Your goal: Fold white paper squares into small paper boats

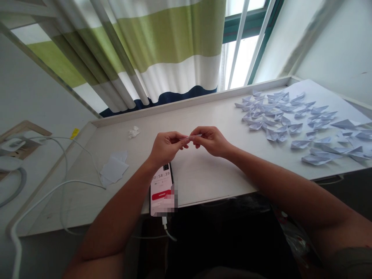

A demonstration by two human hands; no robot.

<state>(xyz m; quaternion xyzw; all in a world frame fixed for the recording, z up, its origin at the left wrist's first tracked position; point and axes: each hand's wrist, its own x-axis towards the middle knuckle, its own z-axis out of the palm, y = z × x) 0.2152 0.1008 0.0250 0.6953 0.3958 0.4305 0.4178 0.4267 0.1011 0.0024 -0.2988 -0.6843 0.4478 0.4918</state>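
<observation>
Above the middle of the white desk, my left hand point(167, 146) and my right hand point(209, 140) meet fingertip to fingertip. Between them they pinch a small piece of folded paper point(190, 136), seen nearly edge-on and mostly covered by the fingers. Both hands are closed on it. Below my left wrist lies a phone point(161, 190) showing a timer, with its top partly hidden by the hand. To the right, many folded white paper boats point(276, 110) are spread over the desk.
Loose square paper sheets point(114, 167) lie at the left, with a crumpled tissue point(134, 132) behind them. White cables point(55, 190) cross the desk's left side, and a charging plug point(164, 223) hangs from the phone. A raised rim point(186, 103) borders the back below the curtain point(174, 38).
</observation>
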